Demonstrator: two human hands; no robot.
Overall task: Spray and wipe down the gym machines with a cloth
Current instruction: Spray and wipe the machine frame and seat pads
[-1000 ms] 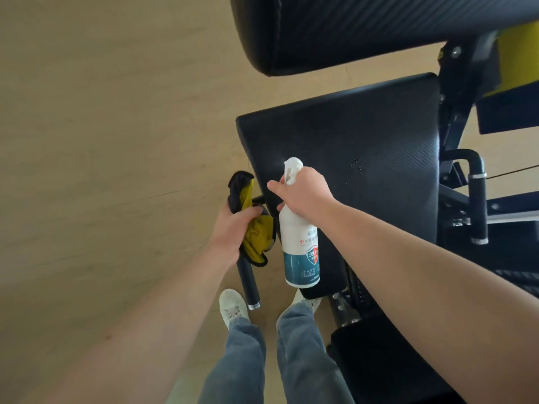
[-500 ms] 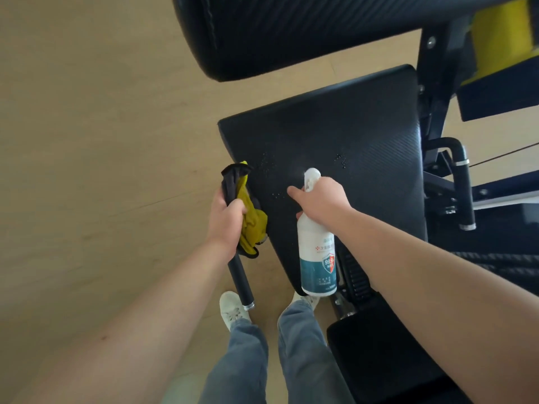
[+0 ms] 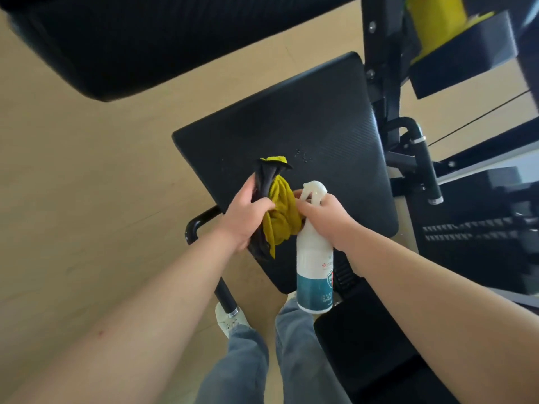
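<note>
Now that the left hand (image 3: 243, 218) has brought the bunched yellow-and-black cloth (image 3: 278, 212) in from the side handle and over the near part of the black seat pad (image 3: 291, 135), the spraying looks finished and wiping is about to start. A second ago the cloth hung off to the left of the pad while the bottle was aimed at it; now droplets (image 3: 302, 155) sit on the pad just beyond the cloth, unwiped. The left hand is clenched around the cloth. The right hand (image 3: 325, 218) grasps the neck of the white and teal spray bottle (image 3: 313, 258), which hangs upright just beside the cloth, its fingertips (image 3: 302, 211) touching the fabric. The pad's far and left edges are in plain sight with bare floor (image 3: 87, 170) beyond, so there is open room to sweep that way. To the right the black frame (image 3: 382, 91) and a padded handle (image 3: 427, 167) stand close to the pad's edge, and a big back pad (image 3: 145, 39) overhangs the far side, so strokes there are likely to be shorter.
</note>
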